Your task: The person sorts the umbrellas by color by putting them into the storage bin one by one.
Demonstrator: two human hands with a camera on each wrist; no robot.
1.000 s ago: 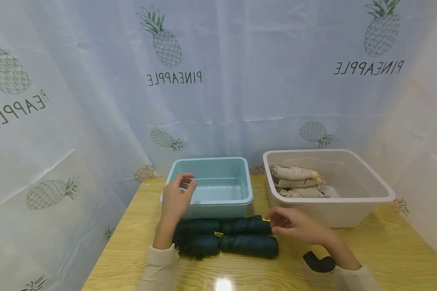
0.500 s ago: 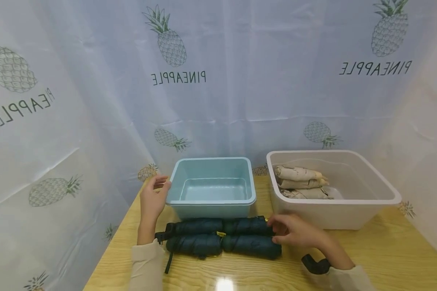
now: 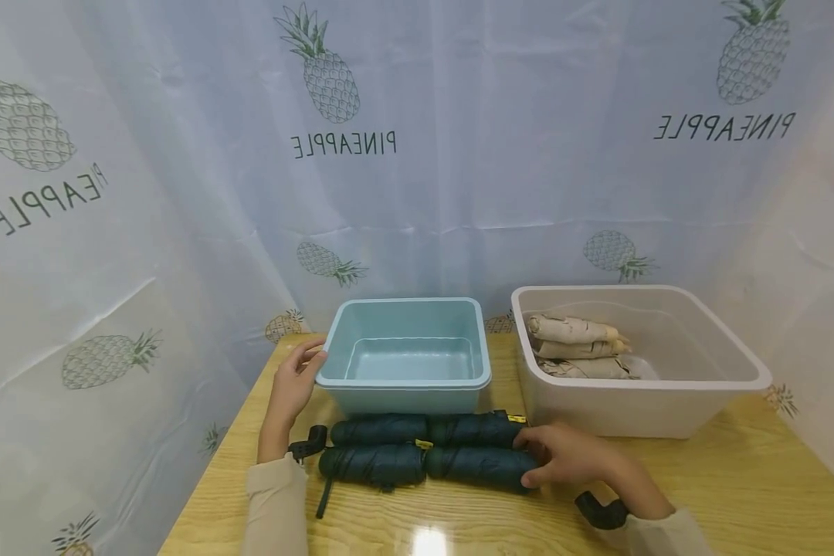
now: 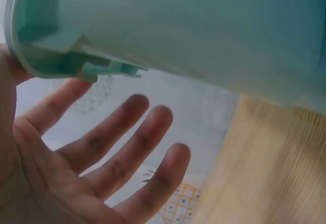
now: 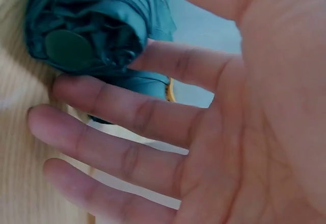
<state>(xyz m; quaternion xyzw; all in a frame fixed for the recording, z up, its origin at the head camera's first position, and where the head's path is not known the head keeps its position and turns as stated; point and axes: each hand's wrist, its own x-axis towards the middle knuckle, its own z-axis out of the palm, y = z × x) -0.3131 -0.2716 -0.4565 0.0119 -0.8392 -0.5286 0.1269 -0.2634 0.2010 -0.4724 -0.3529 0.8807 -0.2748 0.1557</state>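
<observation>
The step in hand appears to be handling the front right dark bundle by its outer end, and it lies on the tabletop, in line with the front left bundle and just before the rear right bundle. The right hand is at that end: its grip is spread, fingers nearly straight, with the index finger passing behind the pleated cloth beside the round end cap; the thumb tip is out of the wrist view, so whether it presses cannot be told. The left hand has its fingers spread at the left rim of the blue basin, and how firmly it bears there does not show. The cloth looks slippery and soft, so a broad hold from thumb and several fingers would probably serve better than a light touch on the end, where pleats could slide loose. Even pressure along its axis should keep it straight, whereas a sideways push might roll it against the rear bundle. The left hand would do well to steady the basin lightly, without tilting it.
</observation>
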